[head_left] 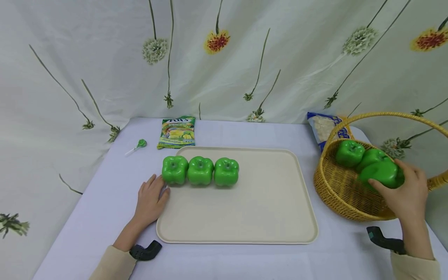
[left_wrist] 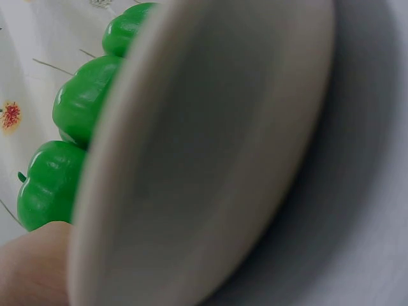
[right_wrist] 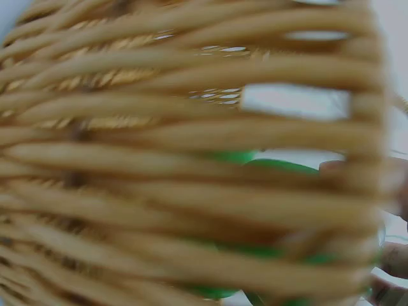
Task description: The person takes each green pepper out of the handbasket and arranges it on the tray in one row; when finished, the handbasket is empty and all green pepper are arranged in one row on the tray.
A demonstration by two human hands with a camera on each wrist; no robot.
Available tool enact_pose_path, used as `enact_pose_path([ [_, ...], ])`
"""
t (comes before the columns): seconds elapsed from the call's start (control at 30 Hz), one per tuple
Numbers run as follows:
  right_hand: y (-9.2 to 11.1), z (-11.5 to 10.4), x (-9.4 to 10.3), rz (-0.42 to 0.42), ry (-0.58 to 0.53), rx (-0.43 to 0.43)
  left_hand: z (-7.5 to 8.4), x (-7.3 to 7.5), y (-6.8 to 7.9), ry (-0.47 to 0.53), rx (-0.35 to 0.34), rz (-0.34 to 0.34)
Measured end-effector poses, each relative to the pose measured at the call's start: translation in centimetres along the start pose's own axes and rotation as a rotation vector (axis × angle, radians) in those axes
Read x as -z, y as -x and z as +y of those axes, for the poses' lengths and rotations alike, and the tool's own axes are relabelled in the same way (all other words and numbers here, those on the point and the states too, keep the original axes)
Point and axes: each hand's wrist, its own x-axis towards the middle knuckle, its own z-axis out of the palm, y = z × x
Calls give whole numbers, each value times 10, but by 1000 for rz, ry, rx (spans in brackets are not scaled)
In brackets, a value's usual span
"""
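My right hand grips a green bell pepper inside the wicker basket on the right, thumb on its near side and fingers over the far side. More green peppers lie in the basket beside it. In the right wrist view the basket's weave covers most of the pepper. My left hand rests at the left edge of the cream tray, fingertips right by the leftmost of three green bell peppers. Those three stand in a row along the tray's back left.
A green and yellow candy bag lies behind the tray, with a green lollipop to its left. Behind the basket leans a blue and clear packet. The basket's handle arches over the peppers. A flowered cloth hangs behind the table.
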Motion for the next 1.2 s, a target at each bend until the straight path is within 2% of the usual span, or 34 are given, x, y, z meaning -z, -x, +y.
enact_pose_path([
  [0.33, 3, -30, 15, 68, 0, 74, -2, 1, -1, -5, -2, -2],
  [0.57, 6, -56, 14, 77, -63, 241, -2, 2, 0, 2, -3, 1],
  [0.7, 9, -73, 10, 41, -88, 315, -2, 2, 0, 7, -6, 4],
  [0.93, 18, -103, -9, 15, -194, 482, -3, 1, 0, 13, -2, -1],
  [1.2, 30, -131, -50, -68, -260, 608, -3, 0, 0, 18, -13, 11],
])
